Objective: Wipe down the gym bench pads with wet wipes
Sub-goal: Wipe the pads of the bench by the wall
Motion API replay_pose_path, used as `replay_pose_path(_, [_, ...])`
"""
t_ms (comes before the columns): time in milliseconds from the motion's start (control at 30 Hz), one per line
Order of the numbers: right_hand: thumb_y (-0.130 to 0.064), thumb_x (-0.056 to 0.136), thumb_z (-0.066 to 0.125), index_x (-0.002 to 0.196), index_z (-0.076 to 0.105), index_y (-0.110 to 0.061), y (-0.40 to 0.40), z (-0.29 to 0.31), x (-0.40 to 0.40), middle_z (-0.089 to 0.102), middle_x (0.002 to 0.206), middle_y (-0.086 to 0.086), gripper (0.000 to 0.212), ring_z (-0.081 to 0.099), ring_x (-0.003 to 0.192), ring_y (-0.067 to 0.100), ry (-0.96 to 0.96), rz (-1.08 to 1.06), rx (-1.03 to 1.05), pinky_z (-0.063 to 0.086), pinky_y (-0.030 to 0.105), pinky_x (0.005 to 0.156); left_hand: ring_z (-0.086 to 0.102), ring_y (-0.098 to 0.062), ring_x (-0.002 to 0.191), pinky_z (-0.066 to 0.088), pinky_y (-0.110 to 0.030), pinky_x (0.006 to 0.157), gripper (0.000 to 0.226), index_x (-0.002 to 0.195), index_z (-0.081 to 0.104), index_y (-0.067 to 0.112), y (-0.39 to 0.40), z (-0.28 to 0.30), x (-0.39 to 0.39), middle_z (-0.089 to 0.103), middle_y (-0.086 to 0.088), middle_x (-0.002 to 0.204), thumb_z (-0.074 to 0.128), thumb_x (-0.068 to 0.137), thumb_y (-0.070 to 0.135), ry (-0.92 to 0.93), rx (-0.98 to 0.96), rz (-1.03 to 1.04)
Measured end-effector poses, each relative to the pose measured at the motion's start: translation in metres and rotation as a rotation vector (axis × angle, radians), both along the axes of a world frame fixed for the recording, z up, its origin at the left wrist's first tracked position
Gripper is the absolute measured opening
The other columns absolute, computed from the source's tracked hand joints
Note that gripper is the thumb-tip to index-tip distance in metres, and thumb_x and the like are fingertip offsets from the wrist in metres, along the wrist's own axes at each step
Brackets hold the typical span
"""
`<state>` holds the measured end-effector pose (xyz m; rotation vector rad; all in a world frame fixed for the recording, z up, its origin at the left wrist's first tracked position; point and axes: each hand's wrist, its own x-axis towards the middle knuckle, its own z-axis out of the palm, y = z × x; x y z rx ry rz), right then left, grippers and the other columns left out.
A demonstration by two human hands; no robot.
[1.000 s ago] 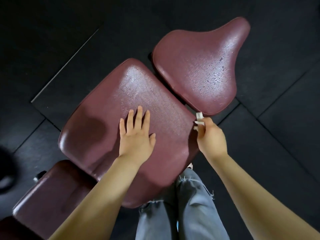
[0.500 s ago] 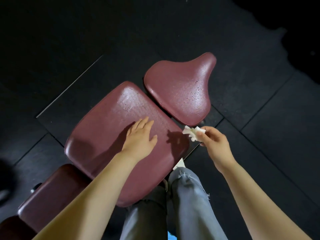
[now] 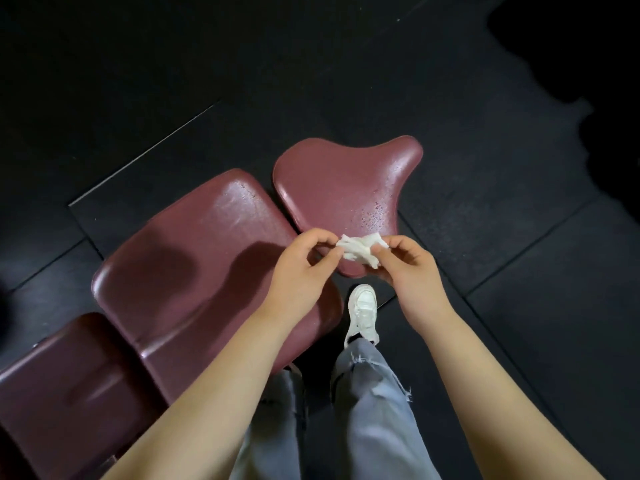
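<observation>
While both hands – left hand (image 3: 304,268), right hand (image 3: 408,268) – pinch the crumpled white wet wipe (image 3: 360,251), the teardrop-shaped maroon vinyl seat pad (image 3: 339,192) lies just beyond at twelve o'clock

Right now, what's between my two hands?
In the head view, a crumpled white wet wipe spans the stretch, pinched by the left hand and the right hand, above the maroon seat pad.

Wet wipe (image 3: 360,250) between both hands (above seat pad (image 3: 343,192)).
</observation>
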<state>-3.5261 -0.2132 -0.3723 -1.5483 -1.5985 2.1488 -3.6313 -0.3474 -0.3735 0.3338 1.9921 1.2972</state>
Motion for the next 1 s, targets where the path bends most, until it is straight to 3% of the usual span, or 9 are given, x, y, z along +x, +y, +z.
replay_pose_path(100, [-0.024,0.084,0.072,0.088,0.071,-0.015,0.023,0.005,0.002,0.07,0.093,0.021,0.01,0.068,0.083,0.028,-0.029,-0.007,-0.011,0.053,0.057,0.091,0.059,-0.014,0.084,0.042,-0.016,0.078,0.015,0.087,0.064,0.027,0.02,0.003,0.009,0.061,0.012,0.094,0.069,0.089,0.013,0.196,-0.018,-0.044])
replay_pose_path(200, [-0.042,0.069,0.076,0.075,0.068,-0.021,0.045,0.008,0.002,0.065,0.088,0.025,0.023,0.064,0.08,0.03,-0.041,-0.04,0.007,0.052,0.061,0.089,0.058,-0.012,0.094,0.045,-0.024,0.088,0.004,0.09,0.069,0.022,0.037,0.002,0.018,0.057,0.016,0.103,0.066,0.088,0.019,0.377,0.022,-0.13])
replay_pose_path(333, [-0.024,0.083,0.075,0.073,0.064,-0.017,0.072,0.013,0.001,0.061,0.076,0.019,0.016,0.057,0.075,0.029,-0.007,-0.008,0.005,0.052,0.055,0.083,0.052,-0.01,0.105,0.037,-0.018,0.098,0.012,0.091,0.07,0.022,0.055,-0.006,0.029,0.052,0.021,0.112,0.061,0.085,0.024,0.472,-0.022,-0.257])
replay_pose_path(433, [-0.014,0.09,0.07,0.078,0.067,-0.011,0.091,0.014,0.0,0.065,0.072,0.008,0.013,0.056,0.072,0.026,0.012,0.063,0.019,0.047,0.045,0.075,0.053,-0.004,0.102,0.043,-0.026,0.095,0.021,0.095,0.07,0.021,0.065,-0.011,0.034,0.056,0.019,0.115,0.059,0.082,0.009,0.355,-0.067,-0.138])
replay_pose_path(500, [-0.014,0.092,0.067,0.084,0.069,-0.007,0.101,0.014,-0.001,0.069,0.076,0.009,0.011,0.062,0.073,0.025,0.002,0.112,0.028,0.052,0.047,0.081,0.056,-0.006,0.1,0.047,-0.032,0.091,0.023,0.098,0.069,0.019,0.073,-0.008,0.032,0.059,0.017,0.111,0.057,0.083,0.005,0.316,-0.072,-0.009])
replay_pose_path(667, [-0.01,0.092,0.066,0.085,0.071,-0.004,0.11,0.016,-0.011,0.072,0.086,0.015,0.011,0.068,0.078,0.026,-0.008,0.2,0.026,0.057,0.049,0.087,0.055,-0.004,0.109,0.04,-0.022,0.098,0.023,0.106,0.064,0.024,0.092,0.006,0.025,0.059,0.021,0.108,0.058,0.089,0.037,0.346,-0.049,-0.006])
replay_pose_path(800, [-0.016,0.091,0.068,0.088,0.074,-0.006,0.11,0.02,-0.017,0.072,0.09,0.019,0.012,0.068,0.083,0.032,0.025,0.279,0.026,0.056,0.045,0.087,0.055,-0.002,0.107,0.04,-0.015,0.09,0.035,0.112,0.062,0.034,0.098,0.005,0.026,0.064,0.022,0.107,0.061,0.082,0.053,0.155,-0.111,-0.065])
replay_pose_path(933, [-0.013,0.092,0.066,0.092,0.073,-0.005,0.11,0.018,-0.017,0.071,0.092,0.024,0.011,0.065,0.092,0.047,0.051,0.313,-0.013,0.054,0.053,0.091,0.06,0.001,0.084,0.046,-0.015,0.079,0.007,0.099,0.069,0.029,0.099,0.012,0.019,0.07,0.011,0.092,0.066,0.093,0.031,-0.109,-0.007,0.119])
replay_pose_path(1000, [-0.012,0.093,0.065,0.091,0.072,-0.006,0.11,0.017,-0.016,0.069,0.092,0.026,0.01,0.066,0.089,0.046,0.061,0.36,-0.008,0.055,0.052,0.091,0.059,-0.001,0.079,0.046,-0.014,0.076,0.008,0.094,0.071,0.021,0.097,0.014,0.014,0.069,0.01,0.084,0.063,0.095,0.021,-0.208,0.026,0.153])
